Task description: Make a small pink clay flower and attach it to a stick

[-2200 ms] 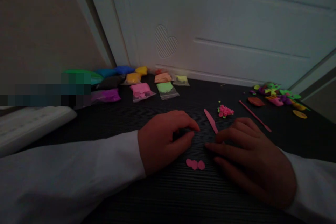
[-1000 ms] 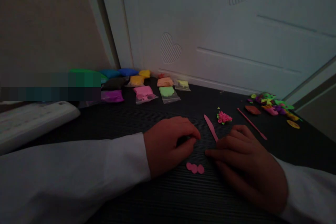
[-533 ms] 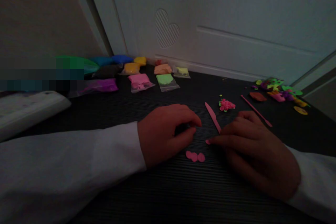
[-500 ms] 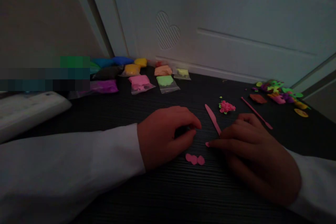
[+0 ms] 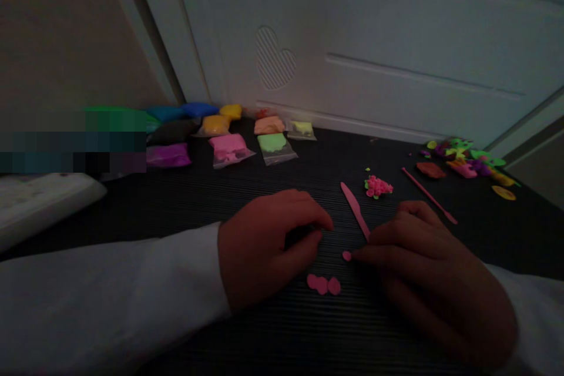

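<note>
My right hand (image 5: 434,273) is low over the dark table, with its index fingertip at the edge of a small flat pink clay disc (image 5: 346,256). Its other fingers are loosely bent, and no held thing shows in them. A row of joined pink clay discs (image 5: 323,284) lies a little nearer to me. On the left, my left hand (image 5: 273,249) rests curved, a gap between thumb and index finger and nothing seen in it. Between the hands lies a pink plastic modelling knife (image 5: 353,205), its lower end running behind my right fingers.
Beyond the knife sits a cluster of tiny pink clay flowers (image 5: 378,187) with green bits. A thin pink modelling tool (image 5: 427,194) lies right of it. Colourful clay pieces (image 5: 469,158) are heaped at the far right. Clay bags (image 5: 229,147) line the back, before a white panel (image 5: 379,23).
My right index fingertip has drawn back slightly from the small disc, which shows more fully and looks flat. The whole view has shifted a little; my left hand keeps its curved pose.
</note>
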`<state>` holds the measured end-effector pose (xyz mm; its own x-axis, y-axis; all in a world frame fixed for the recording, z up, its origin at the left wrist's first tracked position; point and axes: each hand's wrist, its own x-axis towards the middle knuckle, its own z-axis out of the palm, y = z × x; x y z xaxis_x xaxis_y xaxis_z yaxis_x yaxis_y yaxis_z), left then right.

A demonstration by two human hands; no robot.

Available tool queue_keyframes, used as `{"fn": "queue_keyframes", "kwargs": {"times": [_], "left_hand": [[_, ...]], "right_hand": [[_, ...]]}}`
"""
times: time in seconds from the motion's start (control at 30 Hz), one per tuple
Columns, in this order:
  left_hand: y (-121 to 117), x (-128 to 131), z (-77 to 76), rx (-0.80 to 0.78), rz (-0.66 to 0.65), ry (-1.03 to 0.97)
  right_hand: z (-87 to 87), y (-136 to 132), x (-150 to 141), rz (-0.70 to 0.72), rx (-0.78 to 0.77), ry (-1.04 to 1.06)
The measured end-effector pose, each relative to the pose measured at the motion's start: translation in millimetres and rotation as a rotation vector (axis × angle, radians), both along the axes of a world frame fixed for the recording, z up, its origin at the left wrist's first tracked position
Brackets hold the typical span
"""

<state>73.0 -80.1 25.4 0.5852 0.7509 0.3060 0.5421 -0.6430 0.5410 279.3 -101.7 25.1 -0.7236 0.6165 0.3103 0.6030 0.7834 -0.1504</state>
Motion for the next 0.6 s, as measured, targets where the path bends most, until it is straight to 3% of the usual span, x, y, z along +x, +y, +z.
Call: {"fn": "queue_keyframes", "kwargs": {"times": [0.6], "left_hand": [[0.3, -1.1, -2.9, -0.015, -0.038, -0.028]], "right_hand": [[-1.7, -0.6, -7.0, -0.022, -0.014, -0.094]]}}
